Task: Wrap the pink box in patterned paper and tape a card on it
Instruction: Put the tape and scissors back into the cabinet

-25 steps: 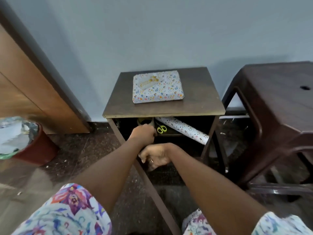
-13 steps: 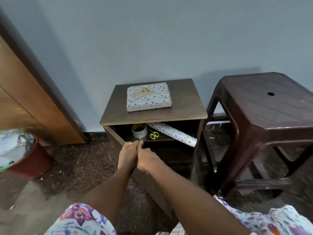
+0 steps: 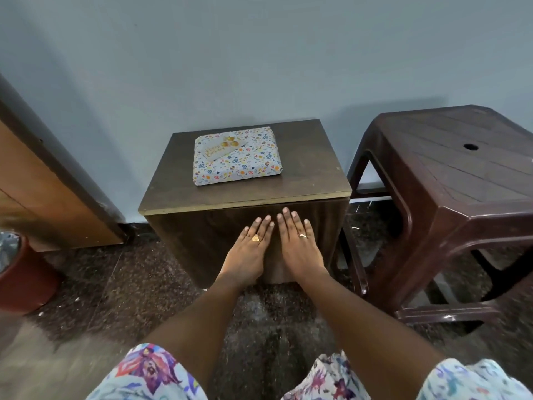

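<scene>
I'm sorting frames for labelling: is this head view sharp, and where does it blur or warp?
Head view: the wrapped box, left hand and right hand are sharp; the red bin at the left edge and the lower corners smear; the wide lens stretches the stool; soft light, no harsh glare.

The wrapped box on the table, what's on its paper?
Small colourful eggs, dots and hearts on white wrapped box, seen in the head view.
</scene>
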